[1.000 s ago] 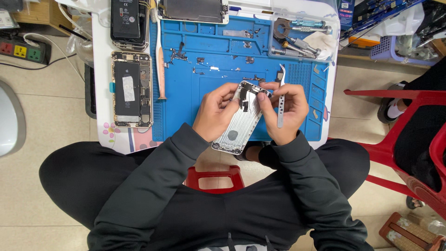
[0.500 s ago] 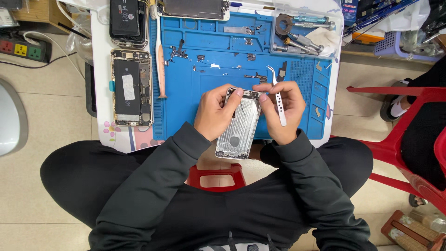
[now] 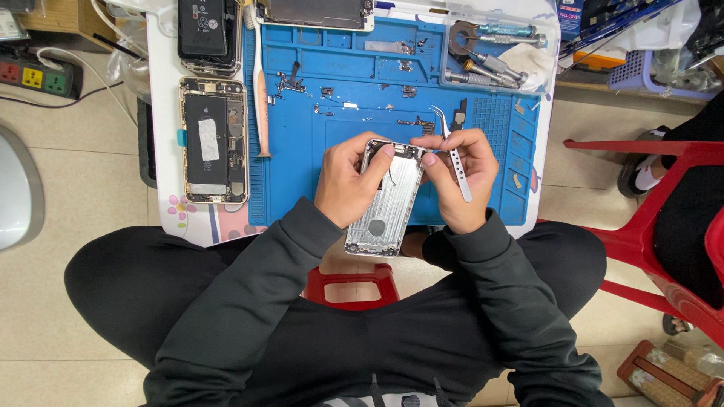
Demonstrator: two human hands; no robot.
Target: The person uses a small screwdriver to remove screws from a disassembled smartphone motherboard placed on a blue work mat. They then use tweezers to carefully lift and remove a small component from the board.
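Observation:
A silver phone rear housing (image 3: pixel 386 202), emptied and open side up, is held over the near edge of the blue repair mat (image 3: pixel 354 83). My left hand (image 3: pixel 348 179) grips its left edge, with fingertips at the top end. My right hand (image 3: pixel 456 177) pinches the housing's top right corner and also carries curved metal tweezers (image 3: pixel 455 154) between its fingers. Both sleeves are dark grey.
An opened phone (image 3: pixel 213 140) with its battery showing lies left of the mat, another dark phone (image 3: pixel 209 34) beyond it. Small screws and parts dot the mat; screwdrivers (image 3: pixel 490 56) sit at its far right. A red stool (image 3: pixel 351 283) is below, a red chair (image 3: pixel 656 226) and another person's leg to the right.
The housing has straightened from a tilt toward upright and shifted slightly. Both hands have stayed on its top end, and the tweezers remain in my right hand.

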